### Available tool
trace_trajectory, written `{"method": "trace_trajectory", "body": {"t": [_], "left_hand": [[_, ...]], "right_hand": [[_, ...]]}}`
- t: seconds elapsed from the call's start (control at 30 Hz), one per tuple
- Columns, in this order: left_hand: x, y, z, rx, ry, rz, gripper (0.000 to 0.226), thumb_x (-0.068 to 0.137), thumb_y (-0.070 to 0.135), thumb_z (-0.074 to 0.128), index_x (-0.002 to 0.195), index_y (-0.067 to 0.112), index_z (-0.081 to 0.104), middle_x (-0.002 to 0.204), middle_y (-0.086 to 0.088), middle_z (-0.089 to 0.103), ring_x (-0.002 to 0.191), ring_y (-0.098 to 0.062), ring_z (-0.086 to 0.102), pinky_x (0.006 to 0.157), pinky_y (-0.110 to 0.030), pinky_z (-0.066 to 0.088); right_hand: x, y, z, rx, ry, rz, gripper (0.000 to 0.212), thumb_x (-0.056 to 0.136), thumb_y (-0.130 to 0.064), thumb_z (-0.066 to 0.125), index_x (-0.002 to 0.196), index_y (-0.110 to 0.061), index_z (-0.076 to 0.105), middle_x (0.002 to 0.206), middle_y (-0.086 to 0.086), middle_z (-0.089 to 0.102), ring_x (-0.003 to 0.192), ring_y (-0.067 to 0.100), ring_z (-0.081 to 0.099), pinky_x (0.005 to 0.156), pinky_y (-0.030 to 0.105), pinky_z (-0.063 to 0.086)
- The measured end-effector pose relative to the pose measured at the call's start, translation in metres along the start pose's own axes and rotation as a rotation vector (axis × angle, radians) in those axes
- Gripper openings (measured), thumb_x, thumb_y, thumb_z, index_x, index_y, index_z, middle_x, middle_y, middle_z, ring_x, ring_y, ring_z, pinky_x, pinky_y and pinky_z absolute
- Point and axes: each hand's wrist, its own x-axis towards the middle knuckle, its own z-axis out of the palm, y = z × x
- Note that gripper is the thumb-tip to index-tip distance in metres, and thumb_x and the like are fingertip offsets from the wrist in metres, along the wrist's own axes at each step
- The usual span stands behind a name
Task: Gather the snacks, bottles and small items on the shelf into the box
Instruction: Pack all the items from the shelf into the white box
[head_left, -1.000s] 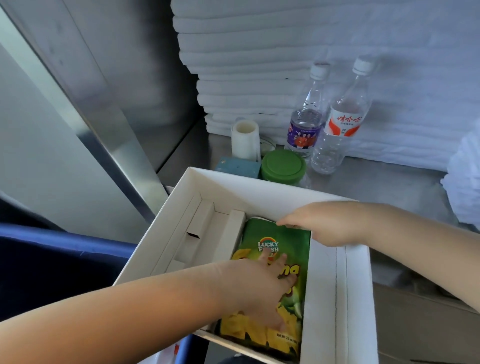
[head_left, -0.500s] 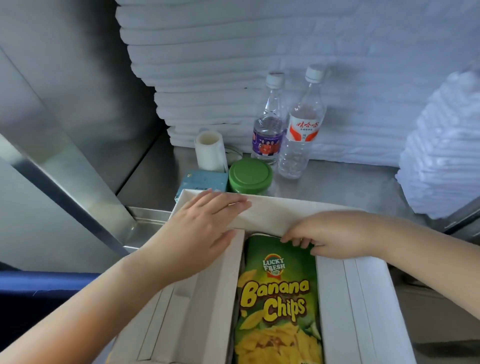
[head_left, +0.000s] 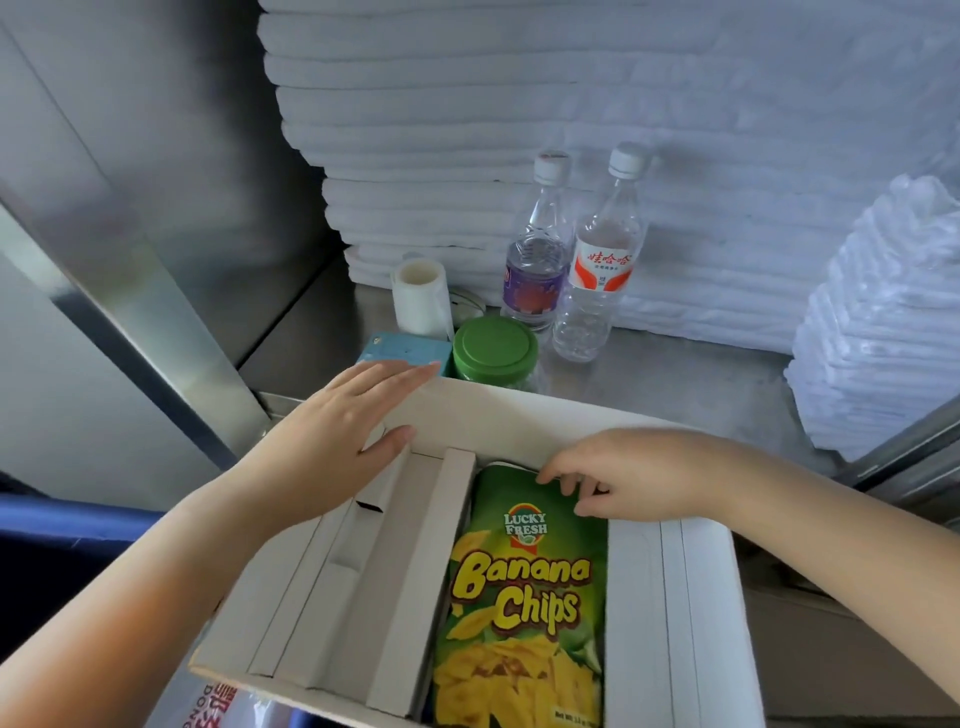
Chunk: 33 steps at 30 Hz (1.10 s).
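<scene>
Count: one white box (head_left: 675, 613); one banana chips bag (head_left: 524, 597); two bottles, i.e. purple-label bottle (head_left: 535, 260) and red-label bottle (head_left: 602, 265); one green-lidded jar (head_left: 494, 349); one small blue carton (head_left: 402, 351); one white roll (head_left: 420, 297); two hands working.

The banana chips bag is lying flat inside the box, label up, in the channel right of the cardboard dividers (head_left: 415, 582); its top edge is pointing at the far wall; right hand (head_left: 628, 475) is coming in from the right, curling its fingers over that top edge with the thumb on the bag's face, so it is pinching the bag at its far right corner; the rest of the bag is running off toward the near side.

left hand (head_left: 337, 421) is lying flat on the box's far left corner, fingers straight, gripping nothing; fingertips are ending just beside the small blue carton.

Everything else is sitting on the metal shelf (head_left: 685, 384) beyond the box's far wall; jar and carton are standing side by side right against that wall; roll is standing upright just behind the carton; both bottles are standing upright side by side behind the jar, in front of the folded white towels (head_left: 493, 104).
</scene>
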Motion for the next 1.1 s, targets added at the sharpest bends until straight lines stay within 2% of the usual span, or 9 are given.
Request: {"method": "trace_trajectory", "body": {"t": [0.13,0.2,0.27,0.37,0.5,0.63,0.83,0.97,1.1], "left_hand": [[0.002,-0.002,0.000,0.018,-0.033,0.027,0.049,0.094,0.029,0.047,0.142,0.032,0.035,0.134,0.026,0.033,0.122,0.017,0.013,0.100,-0.004,0.006],[0.002,-0.004,0.001,0.040,-0.048,0.033,0.050,0.095,0.030,0.046,0.143,0.033,0.032,0.139,0.023,0.033,0.126,0.010,0.014,0.101,-0.006,0.006],[0.002,-0.007,0.002,0.039,-0.047,0.047,0.051,0.095,0.030,0.045,0.144,0.033,0.030,0.140,0.022,0.031,0.128,0.007,0.013,0.101,-0.006,0.005],[0.004,-0.010,0.004,0.016,-0.044,0.066,0.052,0.095,0.032,0.044,0.144,0.033,0.028,0.141,0.021,0.030,0.130,0.003,0.014,0.105,-0.011,0.005],[0.004,-0.011,0.006,-0.027,-0.037,0.078,0.052,0.095,0.029,0.044,0.145,0.029,0.029,0.143,0.018,0.031,0.133,-0.003,0.018,0.112,-0.026,0.015],[0.005,-0.011,0.005,-0.058,-0.025,0.090,0.051,0.095,0.026,0.046,0.144,0.028,0.031,0.142,0.018,0.032,0.134,-0.004,0.019,0.110,-0.022,0.010],[0.005,-0.008,0.003,-0.071,-0.019,0.067,0.050,0.094,0.020,0.049,0.142,0.027,0.036,0.140,0.015,0.038,0.131,-0.007,0.026,0.111,-0.024,0.014],[0.006,-0.008,0.003,-0.057,-0.036,0.048,0.052,0.095,0.025,0.047,0.143,0.031,0.031,0.140,0.019,0.034,0.132,-0.003,0.022,0.108,-0.017,0.010],[0.005,-0.008,0.003,-0.041,-0.048,0.032,0.053,0.095,0.028,0.046,0.144,0.036,0.026,0.141,0.023,0.029,0.132,0.002,0.016,0.108,-0.016,0.010]], "right_hand": [[-0.001,-0.002,0.000,-0.017,0.030,-0.018,0.041,0.094,-0.031,0.053,0.134,-0.033,0.047,0.121,-0.013,0.058,0.099,0.000,0.058,0.087,0.019,0.047],[-0.004,-0.007,-0.003,-0.046,0.104,-0.046,0.035,0.094,-0.032,0.052,0.129,-0.032,0.052,0.119,-0.014,0.059,0.101,-0.001,0.057,0.089,0.020,0.046],[-0.008,-0.014,-0.008,-0.098,0.283,-0.115,0.028,0.095,-0.033,0.051,0.123,-0.030,0.057,0.116,-0.013,0.059,0.101,0.004,0.056,0.086,0.025,0.048],[-0.010,-0.024,-0.015,-0.252,0.599,-0.233,0.021,0.093,-0.026,0.056,0.111,-0.020,0.064,0.108,-0.004,0.063,0.091,0.013,0.060,0.067,0.030,0.054],[0.001,-0.030,-0.024,-0.310,0.773,-0.256,0.017,0.091,-0.018,0.057,0.104,-0.014,0.068,0.099,0.000,0.065,0.084,0.014,0.061,0.064,0.022,0.049],[0.011,-0.033,-0.025,-0.361,0.738,-0.264,0.016,0.093,-0.018,0.055,0.097,-0.013,0.070,0.092,0.000,0.065,0.082,0.016,0.057,0.065,0.026,0.049],[0.016,-0.032,-0.025,-0.348,0.704,-0.286,0.017,0.095,-0.020,0.053,0.095,-0.014,0.069,0.090,0.000,0.064,0.081,0.018,0.053,0.069,0.031,0.047],[0.017,-0.035,-0.036,-0.277,0.739,-0.310,0.019,0.094,-0.019,0.052,0.096,-0.013,0.070,0.090,0.001,0.064,0.080,0.017,0.058,0.067,0.029,0.050],[0.020,-0.035,-0.049,-0.251,0.741,-0.335,0.017,0.094,-0.017,0.054,0.100,-0.012,0.070,0.093,0.002,0.064,0.081,0.018,0.061,0.067,0.035,0.052]]}}
